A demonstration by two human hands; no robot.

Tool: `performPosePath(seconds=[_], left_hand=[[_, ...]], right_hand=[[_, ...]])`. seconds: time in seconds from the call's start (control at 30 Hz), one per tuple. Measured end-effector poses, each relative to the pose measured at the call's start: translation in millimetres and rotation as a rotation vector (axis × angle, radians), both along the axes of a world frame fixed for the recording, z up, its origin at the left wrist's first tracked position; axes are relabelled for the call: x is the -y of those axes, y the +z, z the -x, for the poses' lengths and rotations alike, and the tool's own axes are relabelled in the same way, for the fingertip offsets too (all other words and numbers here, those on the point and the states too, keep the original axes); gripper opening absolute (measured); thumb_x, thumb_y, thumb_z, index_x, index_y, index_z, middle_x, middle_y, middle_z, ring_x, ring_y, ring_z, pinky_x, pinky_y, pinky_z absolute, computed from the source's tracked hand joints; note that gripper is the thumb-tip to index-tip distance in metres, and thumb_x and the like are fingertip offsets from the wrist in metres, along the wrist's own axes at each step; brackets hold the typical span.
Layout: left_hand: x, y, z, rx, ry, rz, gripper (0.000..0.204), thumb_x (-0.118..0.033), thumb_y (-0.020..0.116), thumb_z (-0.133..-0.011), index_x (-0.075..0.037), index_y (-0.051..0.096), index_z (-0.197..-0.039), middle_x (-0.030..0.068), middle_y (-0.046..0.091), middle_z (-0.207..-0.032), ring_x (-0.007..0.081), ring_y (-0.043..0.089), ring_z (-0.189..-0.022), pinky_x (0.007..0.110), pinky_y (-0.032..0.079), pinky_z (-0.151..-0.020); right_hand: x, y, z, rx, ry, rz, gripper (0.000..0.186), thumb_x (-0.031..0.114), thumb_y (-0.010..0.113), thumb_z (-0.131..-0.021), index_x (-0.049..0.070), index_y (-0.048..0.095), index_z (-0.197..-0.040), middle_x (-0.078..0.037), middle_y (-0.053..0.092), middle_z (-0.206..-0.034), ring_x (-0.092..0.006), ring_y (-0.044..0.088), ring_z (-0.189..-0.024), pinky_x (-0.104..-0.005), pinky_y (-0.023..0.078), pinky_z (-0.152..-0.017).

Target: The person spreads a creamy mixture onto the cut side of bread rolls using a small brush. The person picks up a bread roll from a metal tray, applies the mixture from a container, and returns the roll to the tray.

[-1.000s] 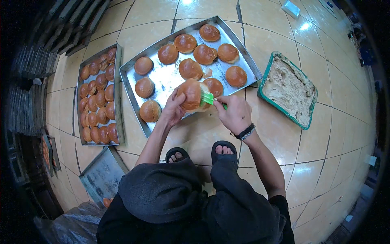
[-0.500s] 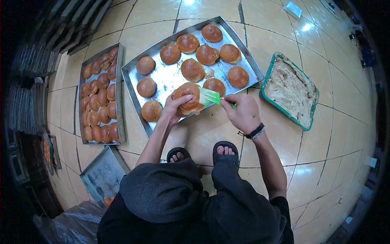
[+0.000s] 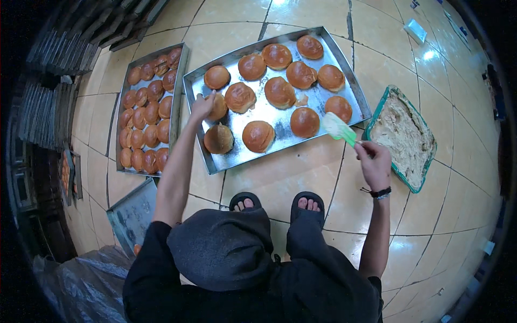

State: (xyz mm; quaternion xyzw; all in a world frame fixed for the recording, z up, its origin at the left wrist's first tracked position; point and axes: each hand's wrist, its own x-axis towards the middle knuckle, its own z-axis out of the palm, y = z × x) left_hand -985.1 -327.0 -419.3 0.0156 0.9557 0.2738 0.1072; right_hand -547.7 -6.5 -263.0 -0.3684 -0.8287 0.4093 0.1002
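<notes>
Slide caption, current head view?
Left hand at a round brown bun in a grey metal tray; right hand holding a green spatula with pale spread.

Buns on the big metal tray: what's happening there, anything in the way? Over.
Left hand touching bun at tray's left side, grip unclear. Right hand gripping green spatula, head coated pale. Other buns spread across tray; nothing visibly blocking either hand.

Your left hand (image 3: pixel 203 106) covered part of a glossy, round brown bun (image 3: pixel 219 109), leaving your finger contact unclear. Your right hand (image 3: pixel 375 166) hid part of the handle of a green, pale-headed spreading tool (image 3: pixel 341 130). Your black sleeve (image 3: pixel 152 255) and a crumpled grey plastic sheet (image 3: pixel 89 280) partly blocked a blue-grey metal tray (image 3: pixel 129 212). Small pale objects (image 3: pixel 489 247) near the right rim were too indistinct for you to identify.
</notes>
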Motion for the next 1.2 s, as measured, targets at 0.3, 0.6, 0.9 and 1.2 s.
performPosePath(seconds=[0.3, 0.6, 0.9, 1.2], left_hand=[[-9, 43, -25, 0.051, -0.279, -0.318, 0.068, -0.024, 0.090, -0.055, 0.005, 0.061, -0.109, 0.0134, 0.067, -0.092, 0.0189, 0.066, -0.087, 0.032, 0.055, -0.072], [18, 104, -75, 0.772, 0.234, -1.603, 0.058, -0.024, 0.075, -0.081, -0.008, 0.050, -0.131, 0.0155, 0.049, -0.136, 0.0345, 0.047, -0.125, 0.053, 0.044, -0.101], [-18, 87, -124, 0.900, 0.385, -1.410, 0.064, -0.029, 0.075, -0.081, -0.009, 0.047, -0.134, 0.0130, 0.053, -0.133, 0.0333, 0.051, -0.120, 0.051, 0.044, -0.101], [-37, 70, -157, 1.031, 0.178, -1.633, 0.053, -0.016, 0.067, -0.082, -0.003, 0.049, -0.130, 0.0136, 0.057, -0.128, 0.0324, 0.056, -0.118, 0.053, 0.046, -0.101]], right_hand=[[-74, -20, -75, -0.221, -0.402, 0.183, 0.021, 0.017, 0.063, -0.092, -0.003, 0.063, -0.096, -0.003, 0.063, -0.072, -0.0099, 0.054, -0.058, -0.0268, 0.043, -0.054], [-146, -23, -115, 0.578, -0.320, -0.720, 0.029, 0.038, 0.054, -0.090, 0.017, 0.072, -0.100, -0.011, 0.070, -0.089, -0.0293, 0.067, -0.079, -0.0466, 0.041, -0.084], [-151, -67, -39, 0.868, -0.279, -0.580, 0.025, 0.033, 0.059, -0.084, 0.013, 0.074, -0.086, -0.013, 0.072, -0.088, -0.0294, 0.069, -0.087, -0.0468, 0.040, -0.090], [-153, -101, -59, 0.282, -0.639, -0.114, 0.036, 0.043, 0.067, -0.081, 0.014, 0.075, -0.100, -0.009, 0.073, -0.084, -0.0236, 0.070, -0.078, -0.0355, 0.052, -0.073]])
